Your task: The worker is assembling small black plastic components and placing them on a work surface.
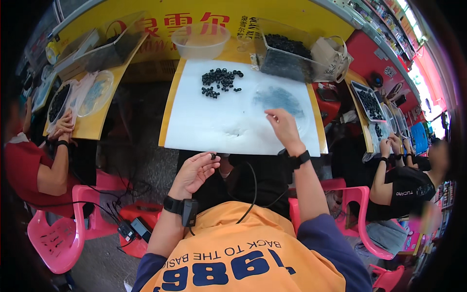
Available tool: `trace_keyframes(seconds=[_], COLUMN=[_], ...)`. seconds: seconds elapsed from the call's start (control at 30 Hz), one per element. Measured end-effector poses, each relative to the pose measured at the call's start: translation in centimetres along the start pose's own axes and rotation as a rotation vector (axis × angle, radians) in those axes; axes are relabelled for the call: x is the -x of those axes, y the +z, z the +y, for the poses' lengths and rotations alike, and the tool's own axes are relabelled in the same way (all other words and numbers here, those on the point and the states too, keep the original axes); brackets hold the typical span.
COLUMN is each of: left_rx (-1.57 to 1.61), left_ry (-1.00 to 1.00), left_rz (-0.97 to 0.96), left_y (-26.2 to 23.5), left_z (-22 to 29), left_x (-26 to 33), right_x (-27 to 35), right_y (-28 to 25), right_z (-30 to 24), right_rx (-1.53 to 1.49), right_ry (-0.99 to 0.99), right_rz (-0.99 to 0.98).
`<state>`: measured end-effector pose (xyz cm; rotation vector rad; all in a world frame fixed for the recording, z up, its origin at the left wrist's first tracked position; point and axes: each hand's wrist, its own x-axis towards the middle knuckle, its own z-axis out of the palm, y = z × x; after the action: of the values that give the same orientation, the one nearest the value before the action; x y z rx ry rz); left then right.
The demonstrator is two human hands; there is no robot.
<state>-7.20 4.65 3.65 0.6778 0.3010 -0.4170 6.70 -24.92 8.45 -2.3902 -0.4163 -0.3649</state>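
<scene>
Left hand pinched one small black cylinder, right hand pressed fingertips together, contents unclear; loose black cylinders, finished or pending uncertain, dotted the white-covered tabletop.

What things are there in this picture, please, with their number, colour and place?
Table: one, yellow, centre
Mat: one, white, on the table
Loose pieces: many, black, far left part of the mat
Bin: one, see-through with dark contents, far right of the table
Basin: one, translucent, far end of the table
Bag: one, beige, right of the bin
Round patch: one, blue-grey, right on the mat; nature unclear
Chairs: at least three, pink, both sides
Co-workers: at least two, red top left, black top right
Wristbands: two, black, both wrists
Left hand: one, before the mat, holding a dark piece
Right hand: one, above the mat
</scene>
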Motion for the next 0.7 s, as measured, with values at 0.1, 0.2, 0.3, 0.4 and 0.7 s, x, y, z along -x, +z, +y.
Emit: trace_keyframes(seconds=[0.1,0.2,0.3,0.4,0.7], left_rx=[-0.006,-0.013,-0.007,-0.009,0.022], left_ry=[-0.018,-0.023,-0.013,0.006,0.009], left_rz=[-0.013,-0.018,-0.029,-0.048,-0.058], left_y=[-0.1,-0.2,-0.4,-0.3,-0.5], left_z=[-0.3,-0.4,-0.2,0.2,0.4], left_x=[-0.2,-0.2,-0.1,0.1,0.1], right_x=[-1.8,-3.0,-3.9,-4.1,-3.6], right_y=[-0.1,1.5,2.7,2.5,-2.7], right_z=[2.2,2.0,2.3,3.7,2.4], right_rx=[0.168,0.258,0.348,0.346,0.099], right_ry=[-0.138,-0.324,-0.423,-0.435,-0.22], right_rz=[-0.021,-0.005,-0.05,-0.122,-0.029])
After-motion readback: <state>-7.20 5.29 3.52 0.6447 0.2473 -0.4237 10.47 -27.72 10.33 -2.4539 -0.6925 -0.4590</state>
